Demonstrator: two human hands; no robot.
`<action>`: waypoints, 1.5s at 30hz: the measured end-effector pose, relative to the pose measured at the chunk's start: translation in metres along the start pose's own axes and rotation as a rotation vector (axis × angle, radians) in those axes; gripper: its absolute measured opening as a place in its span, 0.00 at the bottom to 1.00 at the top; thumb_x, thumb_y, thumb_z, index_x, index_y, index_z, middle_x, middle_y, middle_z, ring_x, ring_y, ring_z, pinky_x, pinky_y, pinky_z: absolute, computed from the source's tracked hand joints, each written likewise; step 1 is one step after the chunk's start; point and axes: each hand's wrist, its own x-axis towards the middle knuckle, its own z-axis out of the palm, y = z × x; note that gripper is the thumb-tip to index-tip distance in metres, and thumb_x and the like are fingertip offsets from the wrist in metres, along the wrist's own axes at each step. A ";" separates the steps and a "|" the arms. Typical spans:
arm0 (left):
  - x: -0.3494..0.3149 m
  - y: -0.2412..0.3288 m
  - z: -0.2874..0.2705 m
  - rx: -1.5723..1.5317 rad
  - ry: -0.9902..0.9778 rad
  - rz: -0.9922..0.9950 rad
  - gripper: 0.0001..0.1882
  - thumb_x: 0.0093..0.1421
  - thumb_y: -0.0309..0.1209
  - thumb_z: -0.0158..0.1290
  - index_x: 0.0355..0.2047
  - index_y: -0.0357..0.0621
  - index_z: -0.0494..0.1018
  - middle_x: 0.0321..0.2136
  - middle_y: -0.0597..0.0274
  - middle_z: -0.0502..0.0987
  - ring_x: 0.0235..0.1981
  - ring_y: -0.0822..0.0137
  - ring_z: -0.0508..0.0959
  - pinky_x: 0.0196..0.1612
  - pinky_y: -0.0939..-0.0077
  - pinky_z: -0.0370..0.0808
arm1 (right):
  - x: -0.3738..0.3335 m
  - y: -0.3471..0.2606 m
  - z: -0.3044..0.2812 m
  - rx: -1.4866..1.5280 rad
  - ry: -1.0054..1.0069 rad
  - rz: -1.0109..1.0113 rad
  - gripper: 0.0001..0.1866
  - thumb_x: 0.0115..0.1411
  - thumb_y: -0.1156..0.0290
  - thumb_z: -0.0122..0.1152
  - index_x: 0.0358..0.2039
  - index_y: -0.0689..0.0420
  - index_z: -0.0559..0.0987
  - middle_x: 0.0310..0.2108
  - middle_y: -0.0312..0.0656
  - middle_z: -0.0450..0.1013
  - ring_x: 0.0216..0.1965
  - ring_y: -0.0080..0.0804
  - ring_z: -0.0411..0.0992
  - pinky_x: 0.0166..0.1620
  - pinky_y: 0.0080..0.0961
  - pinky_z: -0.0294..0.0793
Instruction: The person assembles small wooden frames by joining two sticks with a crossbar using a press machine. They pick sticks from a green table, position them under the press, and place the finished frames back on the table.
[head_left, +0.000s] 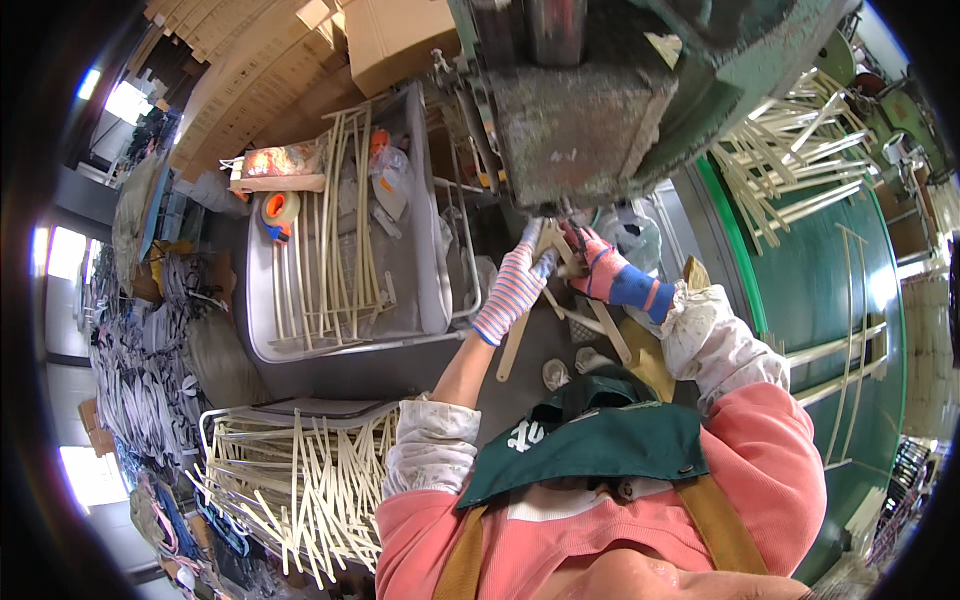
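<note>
A cream-coloured piece of flat strips (513, 345), spread like a letter A, is under the head of a green press machine (585, 140). My left hand (515, 285), in a striped glove, is closed around its left strip near the top. On the other side my right hand (612, 274), in a pink and blue glove, grips the piece near its joined top. Something dark and reddish shows by the right fingertips, too small to name. The machine's overhanging head partly hides the top end of the piece.
To the left, a grey tub (420, 300) holds long cream strips, a tape roll (281, 208) and a stained block (283, 168). A rack of piled strips (300, 480) stands lower left. On the right, a green table (800, 300) carries more strips. Cardboard boxes (400, 40) stand behind.
</note>
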 end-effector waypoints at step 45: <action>-0.081 0.082 -0.116 0.167 -0.642 0.027 0.16 0.55 0.38 0.56 0.30 0.34 0.74 0.15 0.47 0.66 0.16 0.69 0.62 0.24 0.70 0.66 | -0.115 -0.050 -0.186 -0.140 -0.258 -0.119 0.13 0.48 0.61 0.65 0.25 0.57 0.77 0.16 0.47 0.69 0.21 0.48 0.69 0.23 0.33 0.67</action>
